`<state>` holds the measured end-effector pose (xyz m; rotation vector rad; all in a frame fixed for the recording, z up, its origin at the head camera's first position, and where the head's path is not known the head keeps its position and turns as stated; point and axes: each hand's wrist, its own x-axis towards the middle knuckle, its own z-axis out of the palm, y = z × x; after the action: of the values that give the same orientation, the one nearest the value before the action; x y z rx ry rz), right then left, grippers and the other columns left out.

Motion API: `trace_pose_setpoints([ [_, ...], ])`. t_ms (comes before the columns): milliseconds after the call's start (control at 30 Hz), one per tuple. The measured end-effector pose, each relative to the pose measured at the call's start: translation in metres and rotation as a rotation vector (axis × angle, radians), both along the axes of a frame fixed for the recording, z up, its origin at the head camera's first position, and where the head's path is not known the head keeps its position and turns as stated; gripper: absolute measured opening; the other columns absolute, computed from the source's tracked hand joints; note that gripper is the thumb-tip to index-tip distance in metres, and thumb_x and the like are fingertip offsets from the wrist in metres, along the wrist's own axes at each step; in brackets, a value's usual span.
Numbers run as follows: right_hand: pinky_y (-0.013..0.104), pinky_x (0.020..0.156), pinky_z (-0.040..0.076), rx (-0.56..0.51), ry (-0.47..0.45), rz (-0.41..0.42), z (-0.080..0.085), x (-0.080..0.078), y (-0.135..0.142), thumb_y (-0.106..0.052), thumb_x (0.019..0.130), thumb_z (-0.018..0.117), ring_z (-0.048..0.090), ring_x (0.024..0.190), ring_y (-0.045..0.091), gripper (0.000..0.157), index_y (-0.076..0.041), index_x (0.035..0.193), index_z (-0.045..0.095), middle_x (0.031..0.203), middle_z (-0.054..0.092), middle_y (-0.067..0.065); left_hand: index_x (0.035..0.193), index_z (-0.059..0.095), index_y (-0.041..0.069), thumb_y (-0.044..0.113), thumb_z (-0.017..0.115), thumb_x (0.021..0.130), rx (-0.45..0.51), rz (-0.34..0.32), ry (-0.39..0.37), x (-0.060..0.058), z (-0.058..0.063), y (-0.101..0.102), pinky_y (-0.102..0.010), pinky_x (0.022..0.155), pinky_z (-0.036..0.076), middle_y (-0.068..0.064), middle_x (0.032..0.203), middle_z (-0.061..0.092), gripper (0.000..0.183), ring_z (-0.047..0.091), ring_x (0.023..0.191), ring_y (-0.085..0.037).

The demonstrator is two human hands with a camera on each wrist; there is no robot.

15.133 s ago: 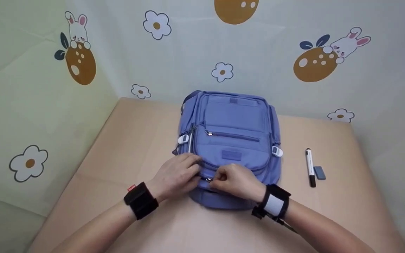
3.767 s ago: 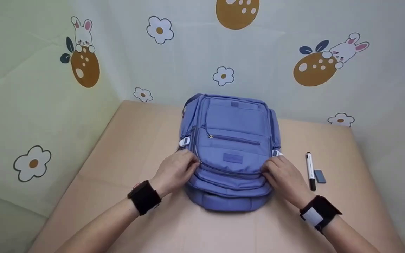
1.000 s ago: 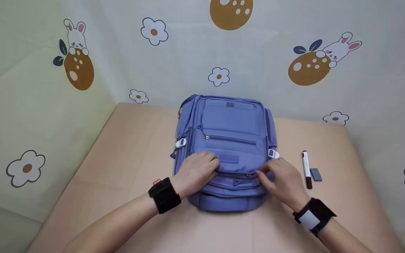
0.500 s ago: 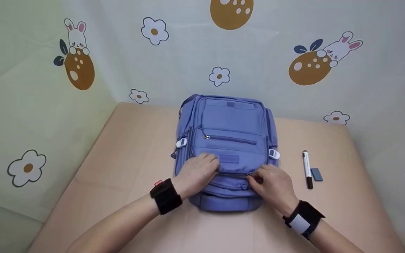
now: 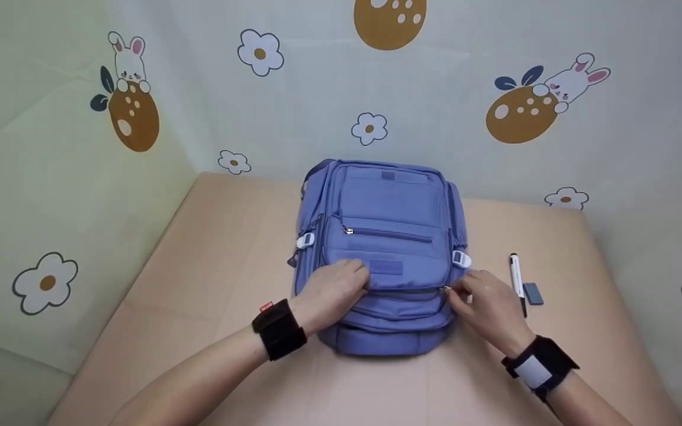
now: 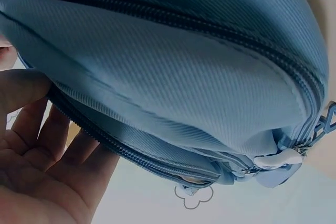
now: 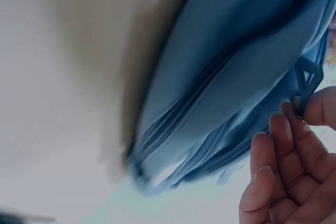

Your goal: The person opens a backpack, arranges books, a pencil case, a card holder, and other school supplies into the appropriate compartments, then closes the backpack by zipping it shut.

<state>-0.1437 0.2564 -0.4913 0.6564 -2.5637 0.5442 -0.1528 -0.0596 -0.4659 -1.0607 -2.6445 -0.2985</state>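
A blue-purple backpack (image 5: 391,204) lies front up on the table. At its lower front, my left hand (image 5: 332,293) pinches the edge of a zipped pocket between thumb and fingers. The left wrist view shows that thumb on the fabric beside the zipper (image 6: 118,145), with the other fingers behind the edge. At the right end of the same zipper line, my right hand (image 5: 489,307) pinches the zipper pull (image 7: 310,77) by its looped tab. Below this pocket, more zipper seams curve across the bag's base.
On the table (image 5: 222,248) to the right lie a white marker (image 5: 515,272) with black ends and a small blue-grey block (image 5: 533,293). A patterned cloth wall (image 5: 305,106) stands close behind the bag. White side buckles (image 5: 462,259) stick out from the backpack.
Over the last half second my right hand moved right along the zipper, bringing the slider to the pocket's right corner. My left hand, at the left corner earlier, now grips nearer the middle.
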Motion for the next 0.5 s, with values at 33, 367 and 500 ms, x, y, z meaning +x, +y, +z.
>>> trace_pose_setpoints([
  [33,0.03,0.058,0.046,-0.005,-0.001,-0.01,0.0,-0.002,0.003,-0.013,0.083,0.083,0.054,0.07,0.01,0.016,-0.017,0.079,0.068,0.077,0.061,-0.008,0.092,0.062,0.014,0.02,0.072,0.095,-0.008,0.002,0.001,0.0,0.001,0.0,-0.033,0.071,0.056,0.001,0.092,0.061,0.012,0.062,0.085,-0.019],
  [367,0.031,0.059,0.048,-0.036,0.059,-0.016,0.001,-0.005,0.01,-0.01,0.082,0.085,0.055,0.073,0.012,0.013,-0.012,0.083,0.072,0.079,0.063,-0.005,0.09,0.067,0.012,0.021,0.073,0.091,-0.119,-0.012,0.068,-0.003,0.018,0.012,-0.035,0.059,0.054,-0.001,0.087,0.061,0.012,0.061,0.078,-0.021],
  [500,0.031,0.059,0.049,-0.041,0.073,-0.008,0.002,-0.006,0.009,-0.011,0.082,0.084,0.056,0.073,0.011,0.012,-0.012,0.084,0.072,0.08,0.064,-0.005,0.094,0.068,0.013,0.018,0.069,0.092,-0.172,-0.037,0.072,-0.002,0.024,0.027,-0.033,0.057,0.054,-0.001,0.09,0.062,0.006,0.061,0.079,-0.019],
])
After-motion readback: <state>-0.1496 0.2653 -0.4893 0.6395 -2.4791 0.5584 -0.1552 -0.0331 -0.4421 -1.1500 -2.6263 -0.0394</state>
